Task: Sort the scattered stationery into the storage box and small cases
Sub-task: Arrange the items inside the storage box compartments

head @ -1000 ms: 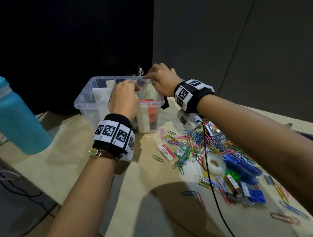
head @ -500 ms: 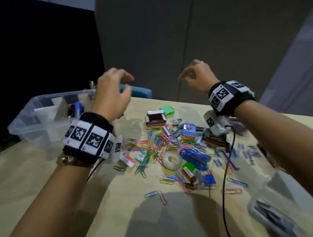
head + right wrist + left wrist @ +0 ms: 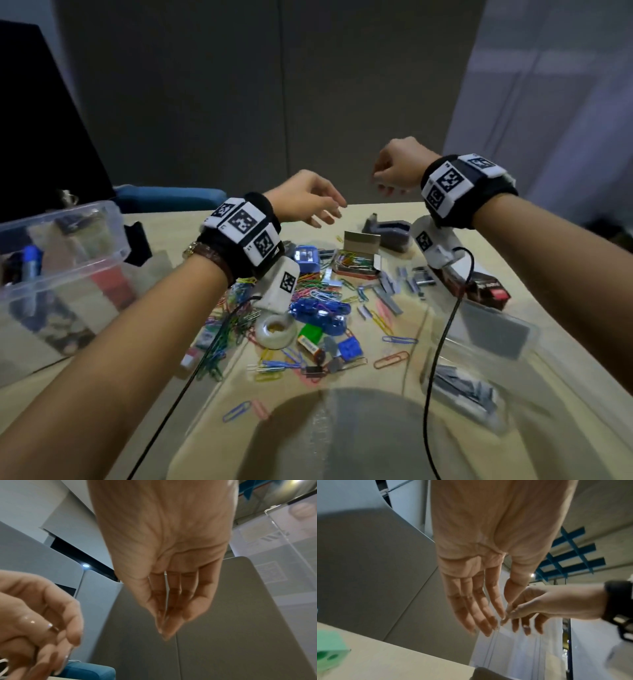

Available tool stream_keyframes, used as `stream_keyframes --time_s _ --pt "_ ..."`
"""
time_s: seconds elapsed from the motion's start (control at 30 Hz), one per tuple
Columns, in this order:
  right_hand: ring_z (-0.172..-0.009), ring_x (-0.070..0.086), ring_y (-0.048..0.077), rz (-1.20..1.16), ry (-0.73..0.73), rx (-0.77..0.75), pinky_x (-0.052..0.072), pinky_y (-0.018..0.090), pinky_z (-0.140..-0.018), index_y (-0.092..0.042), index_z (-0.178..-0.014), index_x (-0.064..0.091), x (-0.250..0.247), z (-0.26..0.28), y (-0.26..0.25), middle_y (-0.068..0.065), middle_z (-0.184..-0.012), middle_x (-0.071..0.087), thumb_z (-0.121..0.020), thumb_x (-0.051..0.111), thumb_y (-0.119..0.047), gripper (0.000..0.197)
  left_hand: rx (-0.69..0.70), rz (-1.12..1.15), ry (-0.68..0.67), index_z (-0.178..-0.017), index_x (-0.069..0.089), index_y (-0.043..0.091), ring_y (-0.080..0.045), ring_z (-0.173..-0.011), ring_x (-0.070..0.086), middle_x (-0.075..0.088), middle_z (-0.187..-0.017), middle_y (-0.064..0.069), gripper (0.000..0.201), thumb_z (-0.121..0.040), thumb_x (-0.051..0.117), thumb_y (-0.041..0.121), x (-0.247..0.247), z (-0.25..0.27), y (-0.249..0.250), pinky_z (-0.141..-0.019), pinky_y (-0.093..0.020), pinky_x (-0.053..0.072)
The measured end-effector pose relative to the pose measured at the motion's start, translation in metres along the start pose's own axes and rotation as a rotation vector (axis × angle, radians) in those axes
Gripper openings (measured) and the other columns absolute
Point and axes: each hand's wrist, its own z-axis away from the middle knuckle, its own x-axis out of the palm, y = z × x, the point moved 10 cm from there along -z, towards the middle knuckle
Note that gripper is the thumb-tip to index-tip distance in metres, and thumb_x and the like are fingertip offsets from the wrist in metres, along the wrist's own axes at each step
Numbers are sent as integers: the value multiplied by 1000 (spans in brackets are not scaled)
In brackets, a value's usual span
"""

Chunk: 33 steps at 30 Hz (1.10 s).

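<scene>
Left hand (image 3: pixel 301 198): fingers loosely spread, empty, raised over the pile.
Right hand (image 3: pixel 397 168): fingers loosely curled, empty.
Change: both hands left the storage box (image 3: pixel 68 246) rim a second ago.
Stationery: paper clips (image 3: pixel 318 294) scattered mid-table (image 3: pixel 342 438).
Meaning: next pick likely.
</scene>
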Motion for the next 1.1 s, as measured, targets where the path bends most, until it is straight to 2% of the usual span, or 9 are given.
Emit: stream_keyframes --time_s 0.07,0.2,0.33,0.43,0.5,0.6,0.77,0.97,1.1 --pt "-63 69 18 -2 -65 77 60 35 -68 -6 -74 71 11 2 20 7 -71 71 -91 57 -8 22 -23 -53 -19 -110 64 6 -11 -80 65 68 -98 -7 17 -97 52 7 6 -16 -2 -70 -24 55" --pt "-97 69 35 10 -134 250 56 48 -86 9 -105 67 30 2 63 21 -99 70 -89 66 -8 23 -70 -204 -8 -101 66 9 -16 -82 65 70 -102 -11 14 -97 52 8 13 -52 -9 -68 -26 55" --pt "-106 64 32 -16 -196 350 53 49 -92 -2 -113 66 57 -1 108 12 -108 67 -80 73 -19 37 -89 -412 -46 -109 67 5 -21 -89 64 68 -107 -14 18 -92 59 4 30 -82 -9 -62 -22 51" --pt "-79 72 19 88 -278 434 60 45 -74 -19 -81 76 91 -50 181 -10 -66 71 -55 84 -40 34 -103 -563 -141 -120 64 4 -28 -99 66 67 -113 -16 30 -90 63 5 48 -98 -11 -56 -17 46" --pt "-81 72 25 115 -315 458 58 53 -73 -33 -75 76 120 -102 238 -5 -76 73 -36 91 -52 45 -124 -598 -215 -124 61 3 -29 -100 66 67 -114 -18 36 -88 66 6 59 -107 -17 -52 -16 44" --pt "-80 70 39 129 -426 462 52 67 -64 -27 -75 74 161 -114 245 9 -86 73 3 85 -68 89 -145 -610 -291 -126 59 1 -25 -92 63 66 -117 -17 41 -87 69 7 71 -113 -27 -51 -19 45" --pt "-96 64 45 201 -404 458 52 67 -75 -22 -81 73 112 -15 152 18 -100 64 -45 86 -38 41 -144 -626 -271 -124 61 5 -26 -92 65 68 -112 -16 39 -86 70 11 70 -115 -35 -55 -21 47" --pt "-62 67 37 177 -307 384 54 61 -61 -24 -69 70 131 -70 187 10 -66 69 -12 80 -63 69 -88 -502 -160 -124 60 2 -27 -100 67 67 -109 -14 34 -90 65 10 34 -99 -18 -59 -20 51" --pt "-73 68 27 190 -229 265 60 41 -72 -18 -83 71 57 -24 101 5 -79 71 -52 84 -50 47 -118 -407 -113 -121 62 -1 -22 -87 62 67 -111 -19 37 -88 69 12 16 -82 -29 -80 -39 58"
